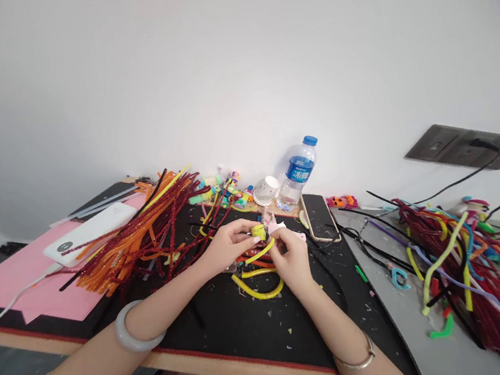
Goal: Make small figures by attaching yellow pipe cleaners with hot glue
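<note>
Between the fingertips of my left hand (234,242) is a small coiled yellow pipe-cleaner piece (259,231), its fingers closed around one side. My right hand (290,256) is pinched close beside it, at a yellow pipe cleaner (259,253) that stretches leftward below the coil. Whether this strand joins the coil cannot be made out. Under the hands, curved yellow pipe cleaners (260,294) lie on the black mat (252,336). A small pinkish-white item (278,227) sits just behind my right hand, partly hidden.
To the left, orange and dark-red pipe cleaners (145,236) lie across pink paper (20,275) and a white power bank (91,234). Behind stand a water bottle (298,171) and a tipped paper cup (266,191), near a phone (320,218). More pipe cleaners (488,296) are heaped at right.
</note>
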`<state>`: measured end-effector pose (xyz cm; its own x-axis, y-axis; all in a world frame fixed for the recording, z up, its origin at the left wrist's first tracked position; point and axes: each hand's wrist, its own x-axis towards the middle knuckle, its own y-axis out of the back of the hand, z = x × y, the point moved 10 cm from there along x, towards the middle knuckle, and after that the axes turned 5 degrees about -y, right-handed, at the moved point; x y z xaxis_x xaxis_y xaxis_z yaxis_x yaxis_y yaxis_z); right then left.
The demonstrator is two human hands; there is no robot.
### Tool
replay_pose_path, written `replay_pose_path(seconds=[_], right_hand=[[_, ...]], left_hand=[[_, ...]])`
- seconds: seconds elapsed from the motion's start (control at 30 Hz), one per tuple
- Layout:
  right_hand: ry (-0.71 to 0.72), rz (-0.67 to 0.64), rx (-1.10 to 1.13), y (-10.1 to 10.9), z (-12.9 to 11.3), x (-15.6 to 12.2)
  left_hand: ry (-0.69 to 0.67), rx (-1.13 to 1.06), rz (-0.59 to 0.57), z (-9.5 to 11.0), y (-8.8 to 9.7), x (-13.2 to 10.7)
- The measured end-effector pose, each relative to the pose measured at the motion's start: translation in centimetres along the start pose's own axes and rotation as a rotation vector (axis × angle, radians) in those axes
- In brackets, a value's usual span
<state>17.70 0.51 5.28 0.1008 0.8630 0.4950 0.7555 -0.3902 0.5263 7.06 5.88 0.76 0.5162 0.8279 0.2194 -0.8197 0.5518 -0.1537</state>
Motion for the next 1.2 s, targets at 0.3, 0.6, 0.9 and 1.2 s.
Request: replay_pose_path(seconds=[0.3, 0.6, 0.9, 1.2], right_hand=[[0.148, -0.052, -0.015, -0.3, -1.9, -0.6], [0.054, -0.027, -0.198, 0.5, -0.7, 0.7], [-0.344, -0.042, -0.601, 1.0, 6.3, 1.0], [-0.208, 0.045, -0.404, 2.3, 4.3, 1.6]], left_hand=[[-0.091, 0.212, 0.034, 1.5, 0.1, -0.4], [-0.069, -0.029, 0.126, 1.0, 1.6, 0.2], [0.036, -0.292, 0.132, 0.1, 1.6, 0.3], [0.048, -0.457, 0.148, -0.3, 2.1, 0.2]])
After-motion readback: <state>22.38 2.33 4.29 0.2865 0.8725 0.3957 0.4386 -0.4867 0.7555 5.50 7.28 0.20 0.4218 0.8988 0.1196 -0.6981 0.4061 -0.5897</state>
